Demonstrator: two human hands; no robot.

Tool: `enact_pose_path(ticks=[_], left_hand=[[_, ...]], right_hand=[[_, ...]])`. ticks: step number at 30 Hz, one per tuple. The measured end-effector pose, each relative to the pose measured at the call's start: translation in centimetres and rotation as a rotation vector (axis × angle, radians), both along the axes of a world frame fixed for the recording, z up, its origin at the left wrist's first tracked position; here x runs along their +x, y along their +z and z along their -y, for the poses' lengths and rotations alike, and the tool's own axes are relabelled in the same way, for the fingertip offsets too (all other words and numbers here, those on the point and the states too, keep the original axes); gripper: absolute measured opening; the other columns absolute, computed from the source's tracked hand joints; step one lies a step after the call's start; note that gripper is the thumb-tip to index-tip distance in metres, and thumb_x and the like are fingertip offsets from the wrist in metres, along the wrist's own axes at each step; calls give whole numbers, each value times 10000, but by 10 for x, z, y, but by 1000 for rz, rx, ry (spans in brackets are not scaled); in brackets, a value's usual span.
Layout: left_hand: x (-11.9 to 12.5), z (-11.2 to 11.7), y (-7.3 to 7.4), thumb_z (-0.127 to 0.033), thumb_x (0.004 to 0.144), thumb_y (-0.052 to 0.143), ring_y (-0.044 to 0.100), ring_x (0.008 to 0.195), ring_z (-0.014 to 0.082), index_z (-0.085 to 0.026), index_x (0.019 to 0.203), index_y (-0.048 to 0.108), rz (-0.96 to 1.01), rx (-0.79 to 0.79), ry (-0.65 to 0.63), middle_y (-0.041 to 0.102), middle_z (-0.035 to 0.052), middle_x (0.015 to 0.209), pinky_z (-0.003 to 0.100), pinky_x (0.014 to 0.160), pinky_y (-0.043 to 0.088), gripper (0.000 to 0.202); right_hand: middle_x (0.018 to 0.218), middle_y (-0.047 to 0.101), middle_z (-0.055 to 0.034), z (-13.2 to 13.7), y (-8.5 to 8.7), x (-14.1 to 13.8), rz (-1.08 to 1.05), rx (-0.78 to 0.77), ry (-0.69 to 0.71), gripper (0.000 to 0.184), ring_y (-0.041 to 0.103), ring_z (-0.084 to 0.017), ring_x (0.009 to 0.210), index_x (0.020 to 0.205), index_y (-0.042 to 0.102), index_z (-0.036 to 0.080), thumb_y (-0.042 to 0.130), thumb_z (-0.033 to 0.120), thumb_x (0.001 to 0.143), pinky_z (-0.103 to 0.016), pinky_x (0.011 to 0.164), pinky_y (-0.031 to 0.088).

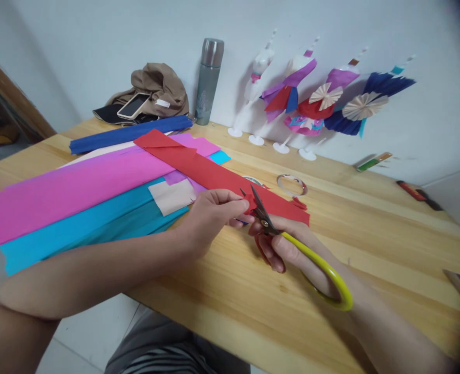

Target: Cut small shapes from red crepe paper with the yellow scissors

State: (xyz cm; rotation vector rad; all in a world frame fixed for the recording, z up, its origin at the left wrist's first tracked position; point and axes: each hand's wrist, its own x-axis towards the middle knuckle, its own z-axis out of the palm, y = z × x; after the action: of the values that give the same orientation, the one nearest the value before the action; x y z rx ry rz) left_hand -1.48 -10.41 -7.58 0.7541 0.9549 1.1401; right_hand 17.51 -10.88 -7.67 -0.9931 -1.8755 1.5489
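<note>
My left hand (218,213) pinches a small piece of red crepe paper (249,203) between thumb and fingers. Around the yellow handles of a pair of scissors (315,259) my right hand (288,241) is closed. The dark blades are parted, their tips pointing away from me, right beside the red piece; whether they touch its edge I cannot tell. Behind both hands a long folded strip of red crepe paper (214,174) lies across the table. A roll of clear tape (292,185) rests beyond the scissors, with small red scraps near it.
Pink (78,187) and blue crepe paper (78,223) spread over the left of the table (230,311). Along the wall stand a thermos (210,83), a cap with a phone (134,106) on it, and several dressed doll stands (323,98). A cutter (417,193) lies far right.
</note>
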Motion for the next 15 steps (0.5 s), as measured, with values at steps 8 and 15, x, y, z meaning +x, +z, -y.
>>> enact_pose_path(ticks=[8, 15], left_hand=[[-1, 0, -1, -197, 763, 713, 689, 663, 136, -139, 641, 675, 30, 0, -11, 703, 29, 651, 240, 636, 472, 140], [0, 0, -1, -184, 755, 716, 685, 647, 130, -136, 630, 656, 47, -20, -10, 687, 22, 638, 235, 626, 462, 147]], right_hand=[[643, 486, 30, -5, 2, 6, 25, 9, 50, 488, 409, -110, 512, 1065, 633, 196, 569, 654, 909, -252, 477, 389], [644, 484, 27, -9, 2, 8, 38, 22, 92, 482, 399, -117, 526, 1063, 624, 205, 544, 658, 921, -265, 491, 396]])
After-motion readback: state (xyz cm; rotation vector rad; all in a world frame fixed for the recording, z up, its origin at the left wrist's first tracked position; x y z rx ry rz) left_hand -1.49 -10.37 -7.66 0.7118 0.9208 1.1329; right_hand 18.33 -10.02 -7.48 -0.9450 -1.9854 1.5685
